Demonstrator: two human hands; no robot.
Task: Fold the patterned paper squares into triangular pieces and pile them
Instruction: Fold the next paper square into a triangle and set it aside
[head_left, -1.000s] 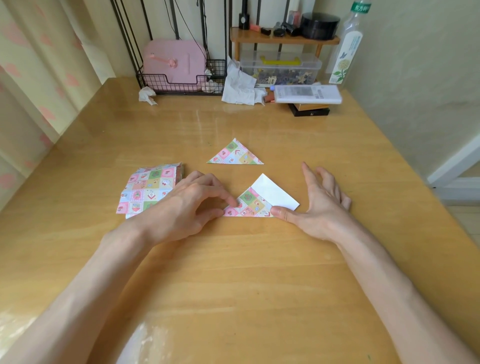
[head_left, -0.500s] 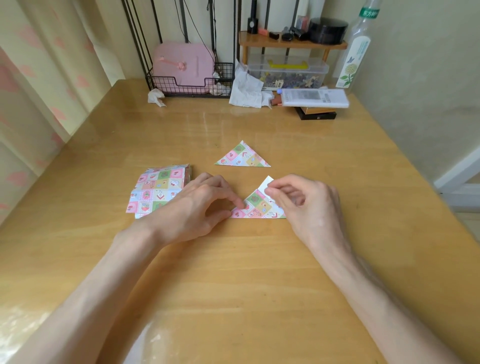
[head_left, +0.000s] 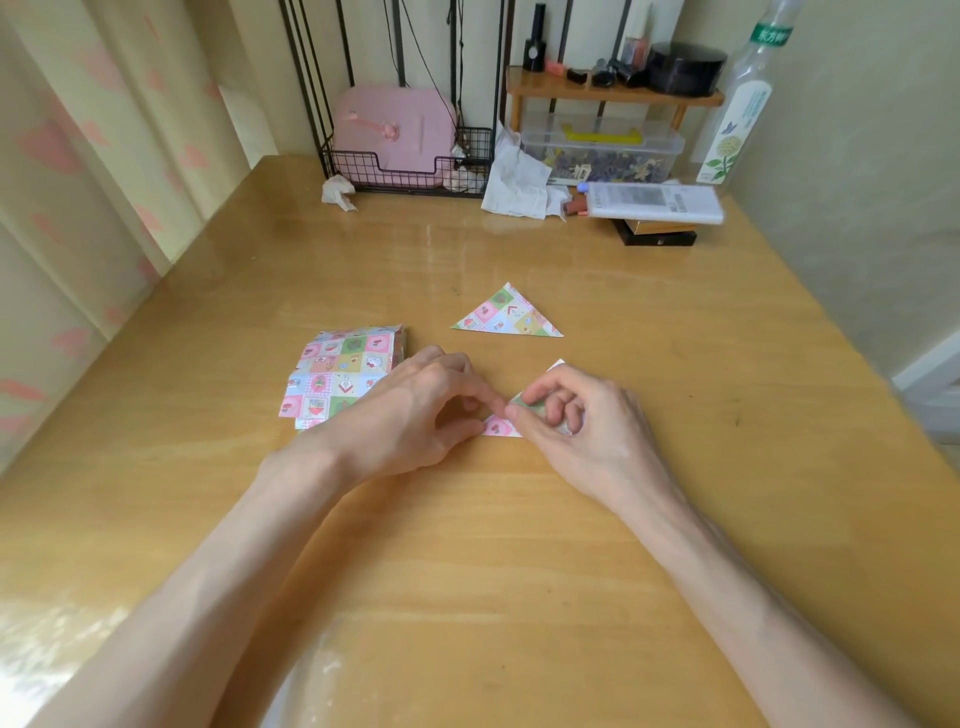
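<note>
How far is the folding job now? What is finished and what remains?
Done: one folded triangle lies alone on the table. In hand: the left hand and right hand both pinch a second paper, partly folded. Left: the stack of squares beside the left hand is unfolded, and no pile of triangles exists yet.

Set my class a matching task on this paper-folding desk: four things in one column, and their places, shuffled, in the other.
Things
1. finished triangle
2. stack of squares
3. half-folded piece
4. clear bottle

Places
A. back right corner of the table
B. pinched between left hand and right hand
C. lying alone beyond both hands
D. just left of the left hand

Pairs: 1-C, 2-D, 3-B, 4-A
</note>
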